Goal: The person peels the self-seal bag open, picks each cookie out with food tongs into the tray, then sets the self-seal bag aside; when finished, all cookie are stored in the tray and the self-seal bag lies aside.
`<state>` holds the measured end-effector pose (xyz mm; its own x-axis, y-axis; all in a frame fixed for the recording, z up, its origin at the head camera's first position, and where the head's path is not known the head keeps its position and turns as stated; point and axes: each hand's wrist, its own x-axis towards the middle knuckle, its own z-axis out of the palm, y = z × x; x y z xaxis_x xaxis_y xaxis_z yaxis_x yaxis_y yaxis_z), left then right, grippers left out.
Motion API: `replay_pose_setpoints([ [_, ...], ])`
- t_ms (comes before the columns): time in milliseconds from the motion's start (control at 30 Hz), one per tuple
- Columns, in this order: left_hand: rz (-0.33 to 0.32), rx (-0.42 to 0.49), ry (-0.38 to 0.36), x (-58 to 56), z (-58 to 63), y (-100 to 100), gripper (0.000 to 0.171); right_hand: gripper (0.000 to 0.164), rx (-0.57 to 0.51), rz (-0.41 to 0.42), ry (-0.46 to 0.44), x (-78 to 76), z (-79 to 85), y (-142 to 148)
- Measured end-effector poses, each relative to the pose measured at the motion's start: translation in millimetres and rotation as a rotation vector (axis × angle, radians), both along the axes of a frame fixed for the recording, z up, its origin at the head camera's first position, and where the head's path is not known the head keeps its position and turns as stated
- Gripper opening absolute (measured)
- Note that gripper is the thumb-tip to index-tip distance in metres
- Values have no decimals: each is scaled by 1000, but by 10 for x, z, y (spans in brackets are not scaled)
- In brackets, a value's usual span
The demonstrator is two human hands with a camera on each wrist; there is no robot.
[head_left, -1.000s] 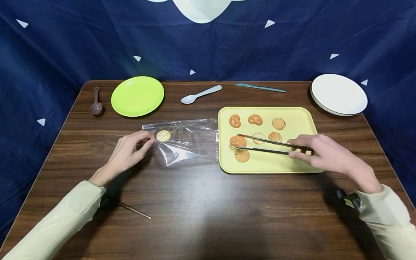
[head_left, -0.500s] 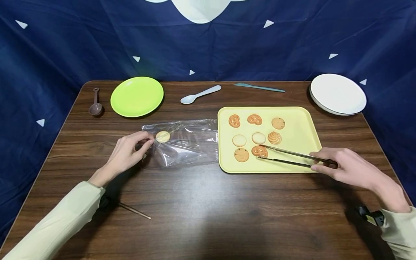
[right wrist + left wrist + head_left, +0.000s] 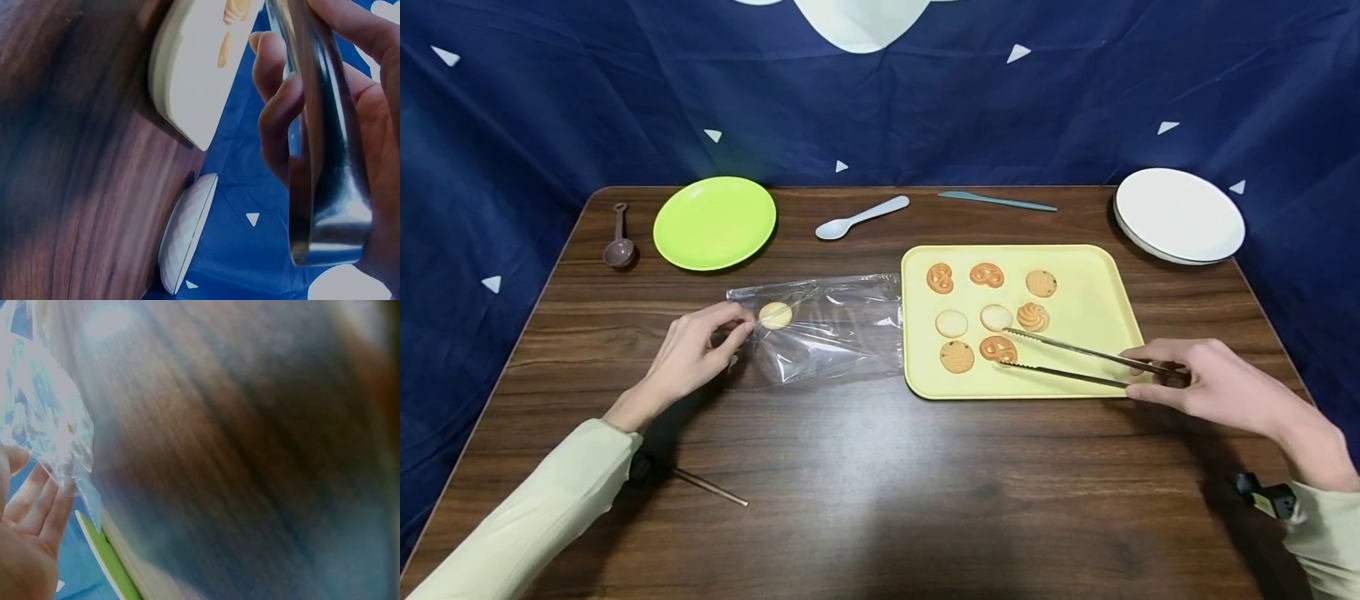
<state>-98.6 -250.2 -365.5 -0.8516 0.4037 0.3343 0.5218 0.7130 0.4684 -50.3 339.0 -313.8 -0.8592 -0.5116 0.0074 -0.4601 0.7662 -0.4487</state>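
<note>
My left hand [image 3: 688,354] pinches the near-left end of a clear plastic bag [image 3: 857,325], which lies flat with a pale round cookie [image 3: 775,315] in it. In the left wrist view the bag [image 3: 47,412] catches the light beside the fingers. With my right hand [image 3: 1225,383] I hold metal tongs [image 3: 1060,343], bent end in the palm in the right wrist view. Their tips stand apart at the right side of a pretzel-shaped cookie [image 3: 997,350] on the yellow tray [image 3: 1090,292]. A chip cookie [image 3: 957,357] lies left of it, pale round cookies [image 3: 952,323] behind.
More cookies, among them a swirl cookie [image 3: 1033,317], lie on the tray. Along the back are a brown scoop [image 3: 619,252], green plate [image 3: 715,223], light-blue spoon [image 3: 861,218], teal knife [image 3: 997,201] and white bowl [image 3: 1180,215]. A thin rod [image 3: 711,487] shows near my left wrist.
The tongs carried the pretzel-shaped cookie right and nearer, uncovering a pale round cookie. It now lies beside the chip cookie, and the tongs' tips have spread a little. The left hand stays.
</note>
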Motion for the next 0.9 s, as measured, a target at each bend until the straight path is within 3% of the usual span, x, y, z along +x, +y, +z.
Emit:
replay_pose_setpoints([
  [200, -3, 14, 10, 1, 16, 0, 5, 32, -42, 22, 33, -81, 46, -121],
  [467, 5, 12, 17, 5, 21, 14, 6, 29, -55, 79, 87, -328, -11, -639],
  [900, -2, 6, 25, -3, 12, 14, 6, 32, -25, 229, 5, -684, -25, -1394],
])
